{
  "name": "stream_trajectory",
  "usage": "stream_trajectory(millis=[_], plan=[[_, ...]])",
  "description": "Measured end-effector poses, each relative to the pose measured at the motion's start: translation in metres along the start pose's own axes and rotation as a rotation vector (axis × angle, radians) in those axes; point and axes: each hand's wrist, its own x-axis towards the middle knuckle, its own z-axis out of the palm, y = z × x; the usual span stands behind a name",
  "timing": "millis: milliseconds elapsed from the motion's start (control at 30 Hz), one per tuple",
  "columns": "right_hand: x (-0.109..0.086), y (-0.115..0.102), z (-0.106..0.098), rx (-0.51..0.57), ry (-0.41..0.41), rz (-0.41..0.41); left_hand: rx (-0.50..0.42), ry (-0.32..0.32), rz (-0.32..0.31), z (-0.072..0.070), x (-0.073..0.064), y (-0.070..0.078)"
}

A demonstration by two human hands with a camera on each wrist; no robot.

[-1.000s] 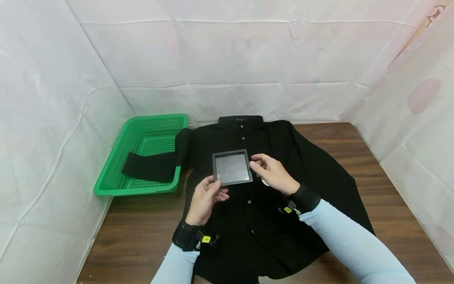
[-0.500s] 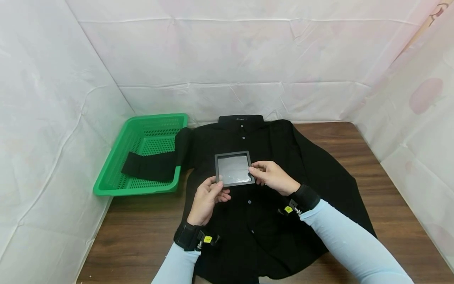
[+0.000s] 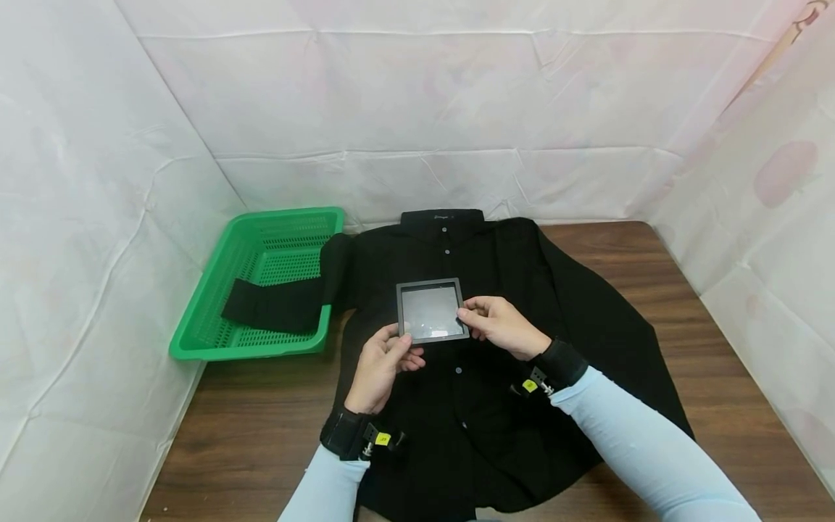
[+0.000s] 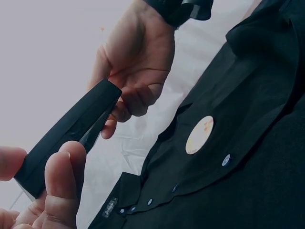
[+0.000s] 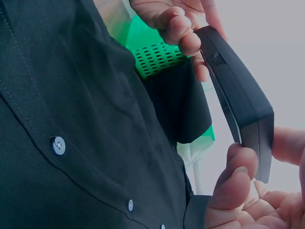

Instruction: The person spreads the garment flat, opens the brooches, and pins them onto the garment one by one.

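Observation:
A square dark frame with a clear film window point(image 3: 432, 310) is held above a black button-up shirt point(image 3: 417, 420). My left hand point(image 3: 381, 362) pinches its lower left corner, thumb on the front. On the frame's right edge, my right hand point(image 3: 499, 325) grips with thumb and fingers. From the side, in the right wrist view, the frame point(image 5: 243, 90) looks thin and tilted between both hands. A round pale disc point(image 4: 199, 135) lies on the shirt's front in the left wrist view; in the head view it is hidden.
A green perforated basket point(image 3: 202, 304) stands on the left, with one black shirt sleeve point(image 3: 277, 306) lying inside it. Brown wooden tabletop point(image 3: 248, 428) shows around the shirt. White sheeting point(image 3: 417, 101) walls the back and both sides.
My right hand has closed in from beside the frame and now grips its right edge. The frame has shifted slightly right, with the left hand still holding it.

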Motion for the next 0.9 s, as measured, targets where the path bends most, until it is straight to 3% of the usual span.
stream_trajectory(millis=[267,567,900], plan=[[-0.003,0.002,0.001,-0.061,0.053,0.001,0.023,0.002,0.012,0.004,0.000,0.000],[-0.007,0.004,0.000,-0.254,0.202,-0.103,0.035,0.011,0.001,0.011,0.002,-0.004],[-0.009,0.007,0.001,-0.402,0.284,-0.137,0.039,-0.048,0.022,0.021,0.003,-0.007]])
